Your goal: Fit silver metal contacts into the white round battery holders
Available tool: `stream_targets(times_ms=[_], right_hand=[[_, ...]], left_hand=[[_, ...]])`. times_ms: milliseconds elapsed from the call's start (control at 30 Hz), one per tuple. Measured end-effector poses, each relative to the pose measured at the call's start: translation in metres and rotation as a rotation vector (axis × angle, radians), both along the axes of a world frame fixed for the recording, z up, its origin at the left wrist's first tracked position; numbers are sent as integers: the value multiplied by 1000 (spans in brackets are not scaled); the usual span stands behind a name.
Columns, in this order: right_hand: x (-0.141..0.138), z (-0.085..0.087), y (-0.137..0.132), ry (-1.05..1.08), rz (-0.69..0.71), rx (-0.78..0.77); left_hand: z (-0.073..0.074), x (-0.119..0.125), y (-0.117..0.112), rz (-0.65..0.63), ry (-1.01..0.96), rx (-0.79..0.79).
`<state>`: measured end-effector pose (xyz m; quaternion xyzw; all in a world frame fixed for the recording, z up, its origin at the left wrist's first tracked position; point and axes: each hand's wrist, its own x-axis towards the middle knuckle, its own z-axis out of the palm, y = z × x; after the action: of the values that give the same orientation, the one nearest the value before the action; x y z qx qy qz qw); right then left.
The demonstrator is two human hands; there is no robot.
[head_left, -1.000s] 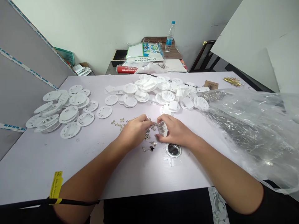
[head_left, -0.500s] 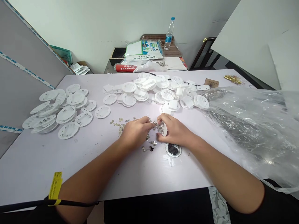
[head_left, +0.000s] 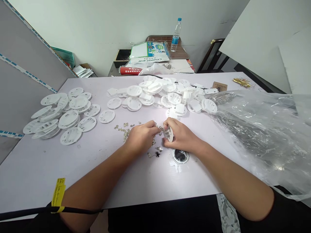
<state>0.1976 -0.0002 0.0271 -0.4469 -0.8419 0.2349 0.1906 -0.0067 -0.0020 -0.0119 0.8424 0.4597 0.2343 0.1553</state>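
My right hand (head_left: 181,133) is closed around a round white plastic disc (head_left: 168,134), which it holds on edge with the slotted face turned left. Close by on the left, my left hand (head_left: 142,136) is pinched, fingertips near the disc's face. A small metal piece seems to sit at those fingertips, too tiny to make out fully. Small metal clips (head_left: 126,133) lie loose around and under the left hand, with a few more metal clips (head_left: 159,149) between the hands. Just below the right hand is a round, dark-centred object with a silvery rim (head_left: 180,156).
White discs (head_left: 69,118) lie heaped at the left, and a larger heap of white parts (head_left: 150,92) spans the table's back. A clear plastic bag (head_left: 257,136) covers the right side. A black cable (head_left: 80,211) crosses my left forearm. Behind stands a water bottle (head_left: 175,37).
Both hands stay almost in place. The disc in my right hand has shifted very slightly; the things on the table look the same.
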Motion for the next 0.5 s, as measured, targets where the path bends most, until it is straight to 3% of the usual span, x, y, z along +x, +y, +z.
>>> stream_targets(times_ms=[500], right_hand=[[0, -5, 3, 40, 6, -36]], left_hand=[[-1, 9, 4, -24, 162, 61]])
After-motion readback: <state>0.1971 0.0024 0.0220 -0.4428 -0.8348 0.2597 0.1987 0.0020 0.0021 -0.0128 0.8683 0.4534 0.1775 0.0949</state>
